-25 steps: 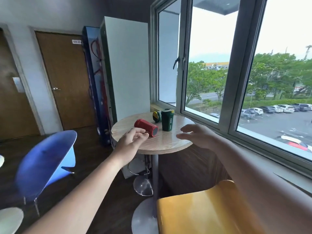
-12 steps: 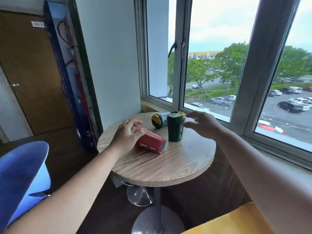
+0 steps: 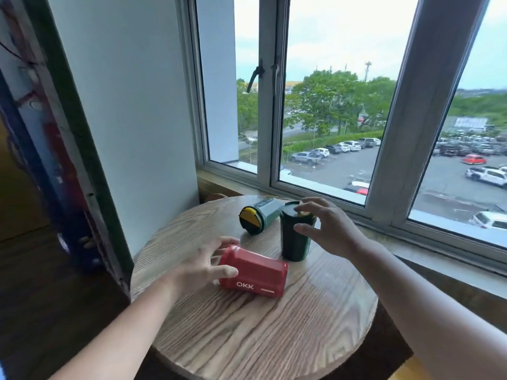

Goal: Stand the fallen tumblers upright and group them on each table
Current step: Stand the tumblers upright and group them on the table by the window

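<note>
A red tumbler marked OKK lies on its side near the middle of the round wooden table. My left hand wraps its left end, thumb in front and fingers behind. A dark green tumbler stands upright behind it. My right hand has its fingers spread at that tumbler's lid and rim, not closed on it. A grey-green tumbler with a yellow-and-black lid lies on its side at the far edge, left of the upright one.
The window sill and a large window run right behind the table. A white panel and a dark blue cabinet stand to the left. A yellow chair corner shows at the bottom right.
I have moved closer to the table. My left hand has closed around the red tumbler's end. My right hand stays at the top of the upright green tumbler.
</note>
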Demonstrator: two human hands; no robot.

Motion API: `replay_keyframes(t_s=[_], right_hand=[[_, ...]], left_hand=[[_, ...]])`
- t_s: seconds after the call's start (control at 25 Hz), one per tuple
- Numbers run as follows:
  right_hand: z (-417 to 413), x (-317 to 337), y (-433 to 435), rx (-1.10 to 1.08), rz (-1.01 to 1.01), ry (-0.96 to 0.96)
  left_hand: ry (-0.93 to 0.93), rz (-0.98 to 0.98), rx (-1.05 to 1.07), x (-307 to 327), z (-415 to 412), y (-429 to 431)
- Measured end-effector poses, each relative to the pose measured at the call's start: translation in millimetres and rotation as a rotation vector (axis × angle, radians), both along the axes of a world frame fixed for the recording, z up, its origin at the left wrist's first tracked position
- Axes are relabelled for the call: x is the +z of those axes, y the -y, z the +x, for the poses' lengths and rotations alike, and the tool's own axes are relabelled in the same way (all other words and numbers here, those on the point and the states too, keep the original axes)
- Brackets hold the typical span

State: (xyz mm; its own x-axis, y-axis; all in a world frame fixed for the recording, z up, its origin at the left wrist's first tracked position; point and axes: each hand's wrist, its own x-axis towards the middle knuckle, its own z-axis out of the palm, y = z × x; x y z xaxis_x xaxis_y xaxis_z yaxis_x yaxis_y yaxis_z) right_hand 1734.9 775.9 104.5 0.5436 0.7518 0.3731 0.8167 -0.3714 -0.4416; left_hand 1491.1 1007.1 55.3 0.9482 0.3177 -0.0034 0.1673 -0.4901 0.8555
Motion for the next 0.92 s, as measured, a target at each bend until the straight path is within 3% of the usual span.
replay_keyframes(t_s=[0.28, 0.44, 0.64, 0.92], right_hand=[[6.1, -0.7, -6.8, -0.027, 0.066, -0.012], [7.9, 0.0, -7.7, -0.018, 0.066, -0.005], [10.3, 1.0, -6.8, 0.012, 0.064, -0.024], [13.0, 0.8, -7.4, 0.02, 0.054, -0.09]], left_hand=[[0.047, -0.005, -0.024, -7.7, 1.2, -12.4], [0.159, -0.064, 0.07, 10.1, 7.9, -7.3], [0.243, 0.336, 0.252, 48.2, 38.9, 5.5], [0.321, 0.669, 0.315, 51.1, 85.1, 36.3]])
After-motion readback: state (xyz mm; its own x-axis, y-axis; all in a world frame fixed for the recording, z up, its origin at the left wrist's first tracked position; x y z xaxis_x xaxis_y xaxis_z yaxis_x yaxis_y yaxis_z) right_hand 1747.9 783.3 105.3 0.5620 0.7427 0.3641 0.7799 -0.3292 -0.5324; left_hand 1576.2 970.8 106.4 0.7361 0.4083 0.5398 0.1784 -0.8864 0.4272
